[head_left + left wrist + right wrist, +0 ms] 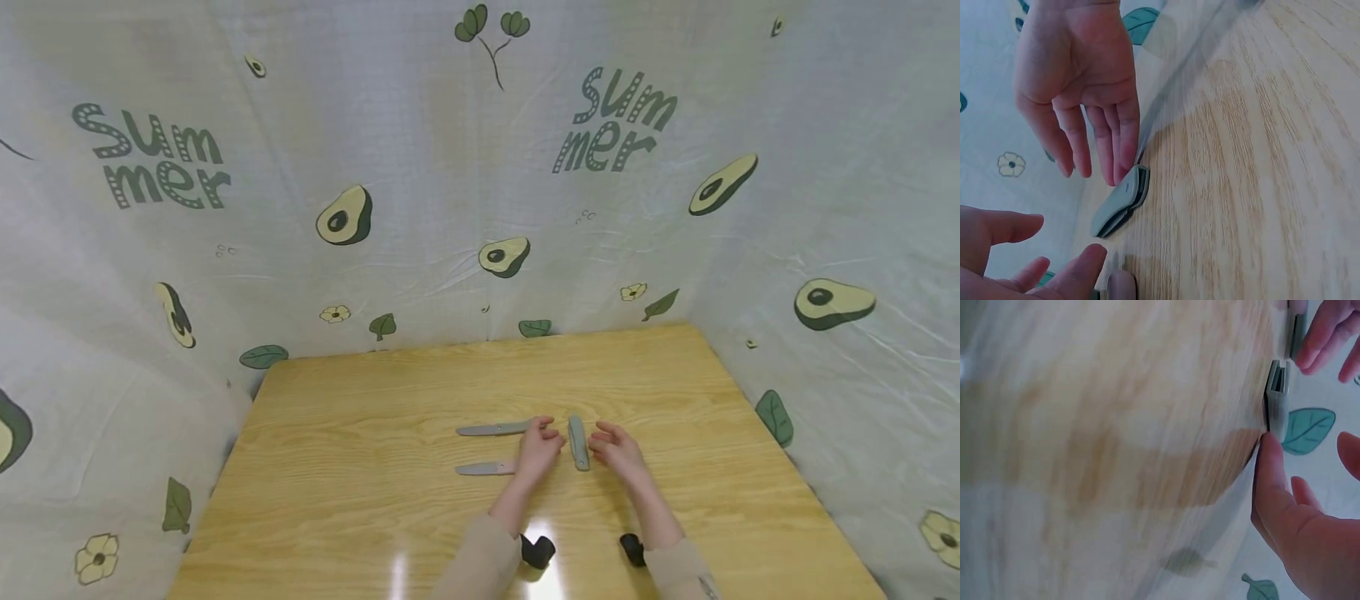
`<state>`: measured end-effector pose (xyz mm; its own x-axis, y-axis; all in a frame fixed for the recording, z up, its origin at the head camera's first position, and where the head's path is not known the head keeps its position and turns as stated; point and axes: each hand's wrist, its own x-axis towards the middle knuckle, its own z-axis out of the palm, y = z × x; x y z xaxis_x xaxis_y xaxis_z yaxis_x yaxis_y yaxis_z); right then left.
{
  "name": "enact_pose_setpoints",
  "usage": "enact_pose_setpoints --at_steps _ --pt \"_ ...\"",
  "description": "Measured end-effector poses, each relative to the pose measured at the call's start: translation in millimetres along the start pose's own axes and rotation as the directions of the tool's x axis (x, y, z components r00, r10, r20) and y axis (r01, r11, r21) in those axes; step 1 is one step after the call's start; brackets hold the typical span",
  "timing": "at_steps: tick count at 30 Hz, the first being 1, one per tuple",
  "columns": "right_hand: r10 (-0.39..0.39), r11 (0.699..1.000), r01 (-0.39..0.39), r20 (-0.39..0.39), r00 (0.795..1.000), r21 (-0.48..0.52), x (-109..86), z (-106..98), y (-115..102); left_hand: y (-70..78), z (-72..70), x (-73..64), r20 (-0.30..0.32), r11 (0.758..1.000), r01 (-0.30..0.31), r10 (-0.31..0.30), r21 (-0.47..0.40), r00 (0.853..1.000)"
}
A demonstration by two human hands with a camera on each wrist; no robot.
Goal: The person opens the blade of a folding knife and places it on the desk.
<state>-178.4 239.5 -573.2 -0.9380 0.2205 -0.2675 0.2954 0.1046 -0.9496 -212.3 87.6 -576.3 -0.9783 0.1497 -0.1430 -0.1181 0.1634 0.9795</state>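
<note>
A folded grey-green pocket knife lies on the wooden table between the two hands. Its slotted edge shows in the left wrist view, where the same folding knife sits below the right hand's fingertips. My left hand hovers left of it with loosely bent fingers, holding nothing. The right hand is at the other side, fingers extended and close to the knife; whether they touch it I cannot tell. Left of the left hand lie two unfolded knives: a grey-green one behind and a pink-handled one nearer, their handles partly covered.
The wooden table reaches back to a pale cloth printed with avocados, leaves and lettering, which also hangs at both sides. Black straps are at the wrists. Bright light reflects off the front of the tabletop.
</note>
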Motion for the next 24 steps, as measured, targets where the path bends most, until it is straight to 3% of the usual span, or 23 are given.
enact_pose_setpoints --at_steps 8,17,24 --pt "0.016 1.000 -0.016 0.006 1.000 0.026 0.4 5 -1 -1.5 10.5 4.6 0.027 0.999 0.038 -0.038 0.030 0.999" --pt "0.015 0.999 -0.015 -0.009 1.000 0.031 -2.7 5 -4 -3.1 20.5 6.9 -0.016 1.000 -0.002 0.003 0.028 1.000" --pt "0.001 0.999 0.001 -0.027 1.000 0.047 -5.6 8 -5 -3.2 21.6 5.7 -0.011 0.998 0.007 -0.007 -0.063 1.000"
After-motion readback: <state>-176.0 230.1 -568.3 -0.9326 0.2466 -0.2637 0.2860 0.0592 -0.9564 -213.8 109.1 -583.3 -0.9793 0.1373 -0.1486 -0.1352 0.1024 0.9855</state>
